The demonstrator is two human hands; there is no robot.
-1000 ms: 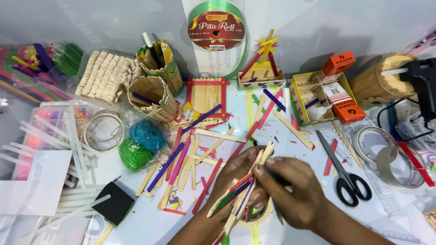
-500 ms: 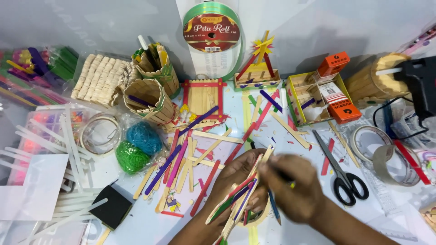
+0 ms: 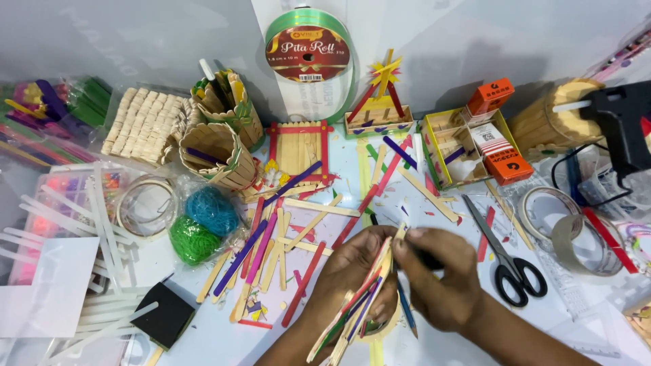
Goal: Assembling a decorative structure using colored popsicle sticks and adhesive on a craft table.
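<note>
My left hand point(image 3: 349, 274) grips a flat bundle of glued craft sticks point(image 3: 359, 298), natural wood with red, green and purple ones, held on edge above the table. My right hand point(image 3: 441, 278) pinches the bundle's top end between thumb and forefinger and also holds a blue pencil point(image 3: 405, 308) that points down toward me. Under the bundle a yellow tape roll point(image 3: 381, 329) partly shows. Loose coloured craft sticks point(image 3: 285, 237) lie scattered just left of my hands.
Black-handled scissors point(image 3: 505, 261) lie right of my hands, tape rolls point(image 3: 576, 237) beyond them. A black glue gun point(image 3: 620, 125) stands far right. Stick-built cups point(image 3: 220, 152), a small frame point(image 3: 297, 146), a yellow box point(image 3: 468, 146), yarn balls point(image 3: 200, 224), a green ribbon spool point(image 3: 308, 51) and glue sticks point(image 3: 81, 210) crowd the table.
My right hand moved from a blurred stroke beside the bundle back to its top end and now pinches it. The bundle stays in my left hand, tilted slightly more upright.
</note>
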